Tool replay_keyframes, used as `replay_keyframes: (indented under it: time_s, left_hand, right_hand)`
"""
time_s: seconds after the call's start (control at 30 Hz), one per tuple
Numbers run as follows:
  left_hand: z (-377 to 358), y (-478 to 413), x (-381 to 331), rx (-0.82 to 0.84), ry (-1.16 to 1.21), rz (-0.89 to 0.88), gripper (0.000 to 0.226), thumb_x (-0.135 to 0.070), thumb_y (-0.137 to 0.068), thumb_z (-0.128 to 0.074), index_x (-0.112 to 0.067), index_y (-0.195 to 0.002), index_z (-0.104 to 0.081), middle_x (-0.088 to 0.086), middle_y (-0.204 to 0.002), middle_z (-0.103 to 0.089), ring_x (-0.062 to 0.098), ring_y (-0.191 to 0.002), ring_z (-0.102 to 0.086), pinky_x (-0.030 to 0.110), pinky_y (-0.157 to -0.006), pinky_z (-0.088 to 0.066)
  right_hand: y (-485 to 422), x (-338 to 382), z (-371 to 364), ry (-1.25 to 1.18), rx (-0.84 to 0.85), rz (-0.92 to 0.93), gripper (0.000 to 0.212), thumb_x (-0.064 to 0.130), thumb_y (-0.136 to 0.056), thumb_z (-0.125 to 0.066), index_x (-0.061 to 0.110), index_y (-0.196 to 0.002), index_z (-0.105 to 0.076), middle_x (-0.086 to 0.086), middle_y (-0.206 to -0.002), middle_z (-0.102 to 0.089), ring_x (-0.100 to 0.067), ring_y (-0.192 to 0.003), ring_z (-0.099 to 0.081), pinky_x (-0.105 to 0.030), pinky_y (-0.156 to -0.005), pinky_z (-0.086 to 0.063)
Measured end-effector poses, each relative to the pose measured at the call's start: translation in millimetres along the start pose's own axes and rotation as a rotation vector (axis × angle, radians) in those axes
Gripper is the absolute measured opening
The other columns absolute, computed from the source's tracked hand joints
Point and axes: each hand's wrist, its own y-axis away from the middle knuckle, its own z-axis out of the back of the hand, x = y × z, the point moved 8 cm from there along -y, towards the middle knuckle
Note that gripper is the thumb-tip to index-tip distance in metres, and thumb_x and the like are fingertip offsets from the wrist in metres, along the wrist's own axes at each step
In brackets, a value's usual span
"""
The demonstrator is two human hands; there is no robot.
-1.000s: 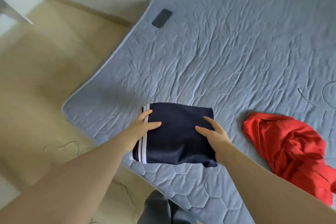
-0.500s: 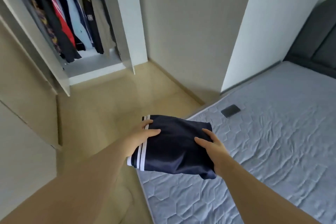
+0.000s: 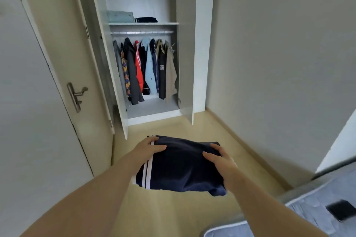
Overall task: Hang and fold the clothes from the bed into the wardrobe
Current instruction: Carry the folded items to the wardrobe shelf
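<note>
Item: folded navy garment (image 3: 183, 167), two white stripes along one edge. Location: in the air in front of the open wardrobe (image 3: 185, 54), above the floor, not yet inside.

Hold: our left hand (image 3: 148, 149) grips the striped end and our right hand (image 3: 219, 158) grips the plain end, thumbs on top.

Handling, as we judge it: light, soft and limp. One corner droops beneath the right hand, so the fold would slump if held by one end. We would hold both short ends or support it flat from underneath.

Wardrobe interior: the shelf (image 3: 143, 23) carries a pale green pile (image 3: 120, 16) and a dark pile (image 3: 146, 19), and is bare toward the wardrobe's right wall. Hanging clothes (image 3: 146, 67) fill the rail (image 3: 142, 32) beneath.

Bed (image 3: 300, 217): one corner in view, well apart from the wardrobe.
</note>
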Motion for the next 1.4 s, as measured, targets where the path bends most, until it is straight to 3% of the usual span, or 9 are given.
replay_keyframes:
  time_s: [0.07,0.2,0.33,0.5,0.63,0.9,0.97,1.13,1.4]
  left_hand:
    - [41,-24,-11,-0.033,0.020,-0.017,0.052,-0.031,-0.083,-0.067,-0.024,-0.131,-0.047,-0.002,-0.120,-0.044,0.019,-0.103,-0.050,0.028,-0.088,-0.039]
    - [94,-60,-28,-0.070,0.041,-0.025,0.048,-0.032,-0.083,-0.067,-0.025,-0.127,-0.049,-0.003,-0.119,-0.047,0.018,-0.101,-0.052,0.030,-0.088,-0.040]
    - [131,-97,-38,-0.110,0.093,0.002,0.047,-0.029,-0.083,-0.068,-0.024,-0.126,-0.051,0.000,-0.114,-0.053,0.019,-0.098,-0.055,0.030,-0.083,-0.043]
    - [182,-171,-57,-0.214,0.060,-0.023,0.049,-0.027,-0.085,-0.065,-0.021,-0.130,-0.048,0.006,-0.125,-0.049,0.022,-0.105,-0.050,0.032,-0.088,-0.040]
    - [196,-250,-90,-0.240,0.085,-0.061,0.049,-0.024,-0.085,-0.065,-0.019,-0.131,-0.048,0.006,-0.122,-0.051,0.022,-0.104,-0.052,0.032,-0.089,-0.042]
    - [245,-435,-185,-0.273,0.138,-0.116,0.049,-0.023,-0.083,-0.068,-0.020,-0.128,-0.049,0.006,-0.117,-0.054,0.018,-0.094,-0.056,0.025,-0.075,-0.045]
    - [260,-467,-199,-0.270,0.145,-0.116,0.048,-0.023,-0.083,-0.068,-0.020,-0.127,-0.050,0.005,-0.112,-0.055,0.017,-0.092,-0.057,0.024,-0.071,-0.046]
    - [299,-546,-223,-0.259,0.102,-0.088,0.043,-0.025,-0.082,-0.068,-0.022,-0.121,-0.050,0.007,-0.115,-0.056,0.025,-0.102,-0.057,0.035,-0.089,-0.046]
    - [364,-701,-288,-0.225,0.091,-0.202,0.008,-0.019,-0.082,-0.068,-0.019,-0.087,-0.061,0.003,-0.092,-0.062,0.017,-0.081,-0.060,0.027,-0.064,-0.044]
  right_hand:
    - [-24,29,-38,0.009,0.039,0.019,0.034,0.026,-0.084,-0.066,0.037,-0.113,-0.052,0.009,-0.099,-0.052,-0.013,-0.089,-0.052,-0.031,-0.072,-0.044]
    - [-64,73,-87,0.034,0.100,0.071,0.023,0.023,-0.083,-0.066,0.038,-0.098,-0.057,0.005,-0.100,-0.058,-0.016,-0.091,-0.055,-0.032,-0.079,-0.045]
    - [-111,103,-123,0.071,0.129,0.091,0.039,0.021,-0.084,-0.066,0.028,-0.121,-0.056,-0.003,-0.115,-0.058,-0.024,-0.105,-0.054,-0.036,-0.092,-0.045]
    - [-190,136,-178,0.068,0.197,0.100,0.042,0.021,-0.086,-0.065,0.027,-0.125,-0.052,-0.003,-0.117,-0.055,-0.024,-0.107,-0.053,-0.039,-0.096,-0.045]
    - [-278,172,-196,0.028,0.198,0.142,0.044,0.015,-0.086,-0.064,0.024,-0.126,-0.051,-0.002,-0.112,-0.056,-0.018,-0.093,-0.054,-0.029,-0.076,-0.046]
    - [-471,267,-240,-0.054,0.344,0.079,0.045,0.013,-0.085,-0.063,0.031,-0.123,-0.049,-0.005,-0.110,-0.056,-0.027,-0.092,-0.058,-0.032,-0.059,-0.049]
    - [-502,286,-255,-0.054,0.382,0.066,0.044,0.013,-0.085,-0.063,0.033,-0.122,-0.049,-0.006,-0.113,-0.055,-0.028,-0.093,-0.059,-0.031,-0.058,-0.050]
    - [-578,323,-293,-0.036,0.415,0.072,0.039,0.014,-0.085,-0.062,0.036,-0.116,-0.052,-0.005,-0.107,-0.058,-0.028,-0.089,-0.060,-0.030,-0.058,-0.050]
    - [-719,394,-350,-0.102,0.359,0.169,0.050,0.013,-0.080,-0.067,0.035,-0.122,-0.051,-0.011,-0.112,-0.061,-0.034,-0.092,-0.064,-0.033,-0.063,-0.053]
